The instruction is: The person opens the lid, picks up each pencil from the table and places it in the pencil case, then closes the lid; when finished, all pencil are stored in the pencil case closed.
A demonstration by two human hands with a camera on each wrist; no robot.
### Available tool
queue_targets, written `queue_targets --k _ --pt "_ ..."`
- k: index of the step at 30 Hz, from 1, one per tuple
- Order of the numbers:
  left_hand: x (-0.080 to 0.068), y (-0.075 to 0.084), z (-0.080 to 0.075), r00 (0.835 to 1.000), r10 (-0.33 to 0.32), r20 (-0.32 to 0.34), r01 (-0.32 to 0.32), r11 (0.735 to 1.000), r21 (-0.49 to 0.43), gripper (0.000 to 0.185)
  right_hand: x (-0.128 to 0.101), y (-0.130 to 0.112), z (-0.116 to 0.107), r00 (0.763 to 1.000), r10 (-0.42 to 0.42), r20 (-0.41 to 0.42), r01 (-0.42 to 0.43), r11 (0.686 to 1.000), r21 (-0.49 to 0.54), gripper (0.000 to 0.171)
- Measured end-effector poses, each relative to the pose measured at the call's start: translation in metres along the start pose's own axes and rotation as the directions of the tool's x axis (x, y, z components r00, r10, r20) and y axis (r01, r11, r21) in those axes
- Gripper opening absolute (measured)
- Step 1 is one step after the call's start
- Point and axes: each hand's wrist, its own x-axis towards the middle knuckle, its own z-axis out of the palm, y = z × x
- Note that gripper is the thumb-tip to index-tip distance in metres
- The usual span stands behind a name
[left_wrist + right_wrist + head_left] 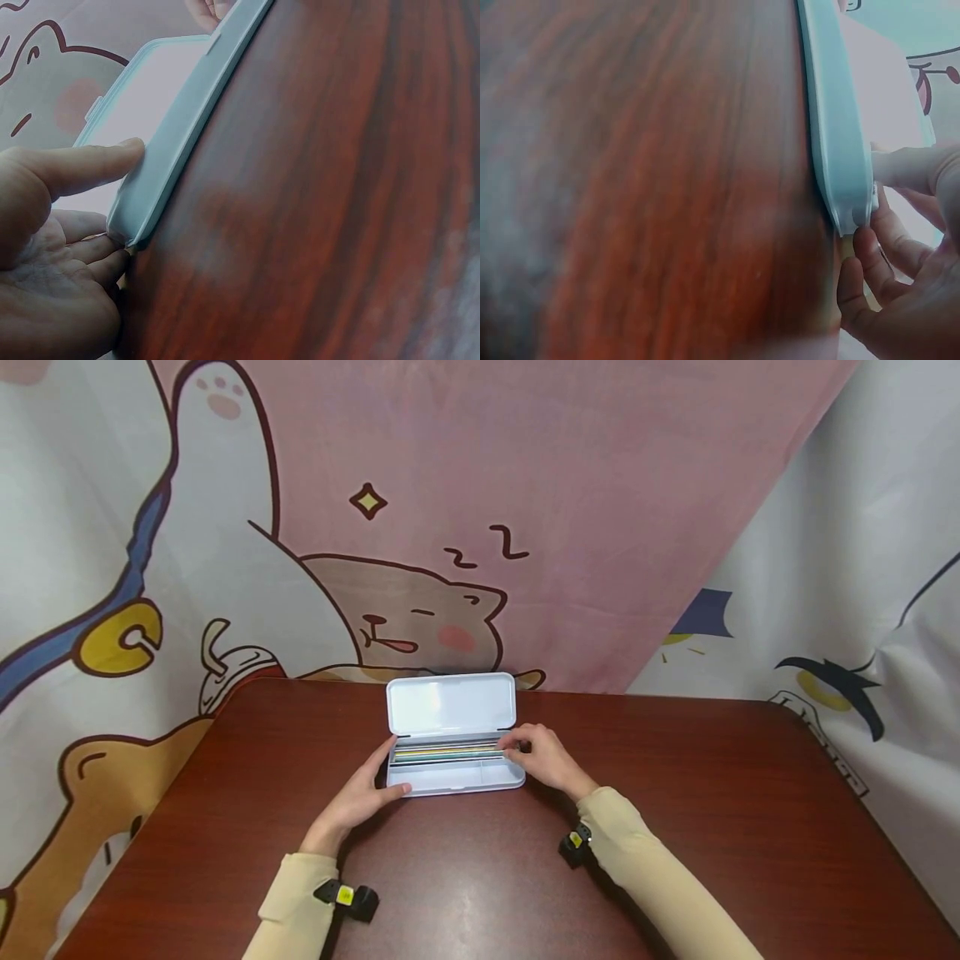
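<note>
A light-blue pencil case (452, 703) lies on the table with its lid raised at the back. Several thin pencils (442, 752) of different colours lie lengthwise along its rear half. My left hand (358, 795) holds the case's left end, the thumb on the front rim and the other fingers round the end, as the left wrist view shows. At the other end, my right hand (546, 760) has its thumb and forefinger bent over the pencils' right ends. The case wall hides these fingertips in the right wrist view, so a pinch cannot be made out. Other right fingers (871, 259) touch the end's outside.
The reddish-brown wooden table (465, 877) carries the case near its far edge. Behind it hangs a printed cloth (600, 510) with cartoon animals. A front compartment (438, 776) runs along the case, with a small divider towards its right.
</note>
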Motion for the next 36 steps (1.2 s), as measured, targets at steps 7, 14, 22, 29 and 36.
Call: queue_targets --k 7,14,22,29,36 --pt "0.000 -0.002 0.000 1.000 -0.012 -0.002 0.012 1.000 -0.002 0.084 0.004 -0.002 0.003 0.999 0.041 -0.016 -0.041 0.999 0.008 0.012" --pt "-0.001 -0.003 0.000 1.000 -0.002 -0.002 0.002 1.000 -0.008 0.084 0.001 -0.001 0.002 0.999 0.034 -0.001 -0.034 0.999 0.024 0.015" --pt "-0.002 0.000 0.000 1.000 0.003 0.002 -0.003 1.000 -0.002 0.084 -0.003 0.000 -0.003 0.999 0.022 -0.044 -0.020 0.999 0.032 0.017" --pt "-0.002 0.000 -0.001 1.000 0.012 0.004 -0.012 1.000 -0.006 0.084 -0.004 0.005 -0.005 0.998 0.025 -0.061 -0.024 1.000 0.011 0.013" --pt "-0.001 0.000 -0.001 1.000 0.013 0.004 -0.013 1.000 -0.005 0.084 -0.002 0.009 -0.011 0.995 0.058 -0.079 -0.057 0.998 0.009 0.013"
